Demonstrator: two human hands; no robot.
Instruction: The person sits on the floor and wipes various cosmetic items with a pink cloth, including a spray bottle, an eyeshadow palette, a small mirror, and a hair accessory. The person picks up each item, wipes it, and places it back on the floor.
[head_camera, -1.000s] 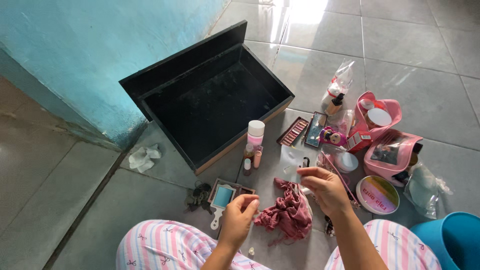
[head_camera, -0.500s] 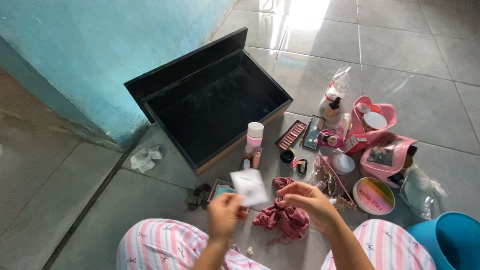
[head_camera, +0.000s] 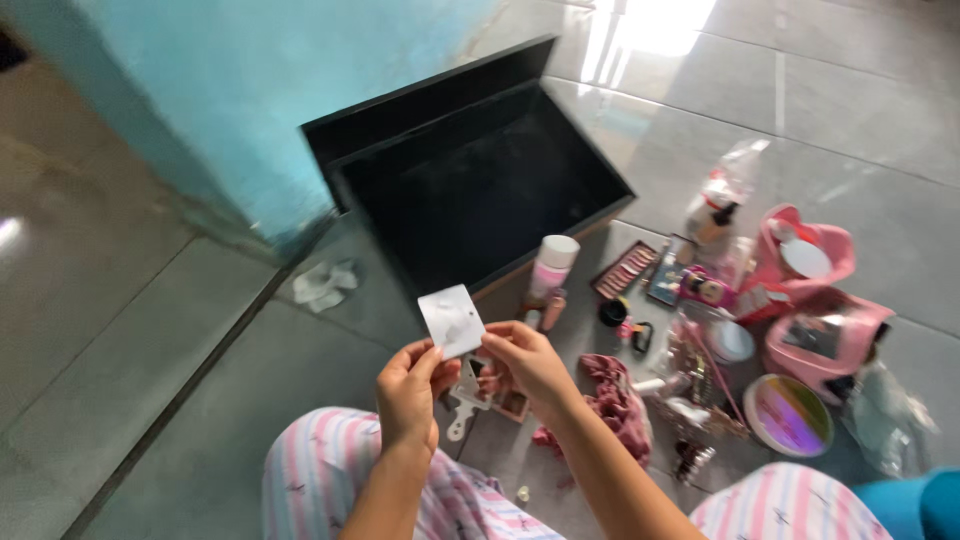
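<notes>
both hands (head_camera: 465, 365), pinching small clear packet (head_camera: 452, 320) between

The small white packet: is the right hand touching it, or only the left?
Touching. The head view shows both the left hand and the right hand pinching the lower edge of the small white packet, fingertips meeting it from either side.

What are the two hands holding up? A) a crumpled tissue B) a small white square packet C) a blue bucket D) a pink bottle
B: the left hand and right hand together pinch a small white square packet by its lower edge, lifted above the floor, while the pink bottle stands by the open black box.
</notes>
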